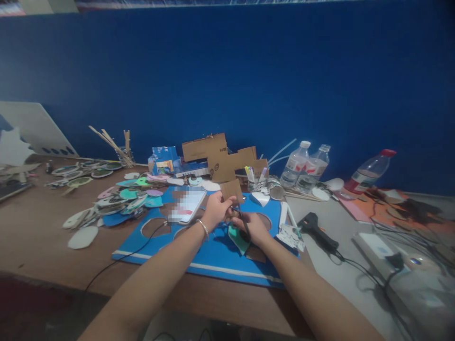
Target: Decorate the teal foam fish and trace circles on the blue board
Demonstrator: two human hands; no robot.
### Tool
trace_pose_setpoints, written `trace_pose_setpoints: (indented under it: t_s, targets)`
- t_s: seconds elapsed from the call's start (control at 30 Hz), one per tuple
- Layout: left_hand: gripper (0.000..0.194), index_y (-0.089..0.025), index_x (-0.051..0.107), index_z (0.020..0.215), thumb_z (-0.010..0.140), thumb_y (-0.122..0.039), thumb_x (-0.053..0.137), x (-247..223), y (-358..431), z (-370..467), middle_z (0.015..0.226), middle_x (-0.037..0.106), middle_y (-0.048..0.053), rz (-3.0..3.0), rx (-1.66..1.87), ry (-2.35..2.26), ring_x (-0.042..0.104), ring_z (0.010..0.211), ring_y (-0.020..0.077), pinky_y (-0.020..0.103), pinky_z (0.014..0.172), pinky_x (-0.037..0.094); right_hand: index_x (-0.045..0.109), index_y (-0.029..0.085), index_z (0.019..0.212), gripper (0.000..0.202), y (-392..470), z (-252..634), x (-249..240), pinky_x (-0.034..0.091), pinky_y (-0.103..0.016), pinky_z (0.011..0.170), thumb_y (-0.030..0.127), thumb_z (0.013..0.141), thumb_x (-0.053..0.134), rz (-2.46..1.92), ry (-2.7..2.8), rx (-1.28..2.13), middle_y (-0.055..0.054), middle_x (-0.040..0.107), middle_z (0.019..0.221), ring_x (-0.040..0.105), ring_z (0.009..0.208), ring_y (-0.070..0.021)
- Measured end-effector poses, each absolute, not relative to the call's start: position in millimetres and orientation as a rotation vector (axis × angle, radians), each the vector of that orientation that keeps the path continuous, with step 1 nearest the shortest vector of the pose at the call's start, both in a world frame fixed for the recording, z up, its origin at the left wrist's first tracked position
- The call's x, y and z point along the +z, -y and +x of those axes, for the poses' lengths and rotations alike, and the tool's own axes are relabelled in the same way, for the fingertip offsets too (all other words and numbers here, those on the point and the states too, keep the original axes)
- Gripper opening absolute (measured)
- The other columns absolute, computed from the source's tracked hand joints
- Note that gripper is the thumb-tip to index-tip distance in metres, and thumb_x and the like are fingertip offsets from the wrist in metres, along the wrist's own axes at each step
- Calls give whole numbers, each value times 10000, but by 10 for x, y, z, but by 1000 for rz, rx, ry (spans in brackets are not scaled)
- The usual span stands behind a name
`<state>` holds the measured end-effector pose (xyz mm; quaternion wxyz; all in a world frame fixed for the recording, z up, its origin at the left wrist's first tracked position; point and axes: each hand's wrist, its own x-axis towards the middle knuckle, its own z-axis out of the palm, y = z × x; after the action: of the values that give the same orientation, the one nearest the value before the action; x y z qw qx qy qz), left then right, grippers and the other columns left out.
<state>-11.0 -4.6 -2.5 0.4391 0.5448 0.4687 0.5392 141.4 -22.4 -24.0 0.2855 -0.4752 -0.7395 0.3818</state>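
Right, here at the centre of the frame is the small flat piece of brown cardboard point(232, 190), up above the blue flat board point(213, 251). The left hand point(217, 208) has it pinched by its lower part, thumb pressed over, fingers closed. Just beside it, the right hand point(256, 227) curls around what look like dark metal scissors point(245, 226); the blur hides how wide the blades stand. This cardboard should be light, fairly stiff and not slippery, though a hard squeeze could crease it. A flat pinch near an edge, clear of the blades, looks the best hold. Below the hands lies a green leaf-shaped piece point(239, 240), probably light too, and up behind stands a larger angular sheet of brown cardboard point(216, 163).
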Motion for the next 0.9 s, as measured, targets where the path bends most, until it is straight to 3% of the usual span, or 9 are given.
trace_pose_setpoints:
  t_s: [0.47,0.7,0.9]
  targets:
    - [308,-155,489,677,724,-437,602,8,61,-120,392,455,-57,1382,1371,-1170,392,329,67,182,352,293,625,142,622,486,248,1398,-179,289,-223,472,603,711,498,-1525,1971,782,-25,557,532,505,533,-146]
    - [308,-153,500,707,702,-435,624,-11,92,-28,365,442,-69,1348,1284,-1103,363,305,58,178,347,286,627,134,724,425,236,1435,-210,325,-204,498,540,733,501,-1311,1946,922,-23,600,632,527,593,-145]
    - [312,-160,478,711,709,-441,616,-6,90,-40,367,434,-74,1316,1301,-1084,358,297,59,175,332,278,615,133,603,450,232,1429,-211,254,-202,438,567,689,530,-1478,1915,801,-3,506,506,466,510,-124]
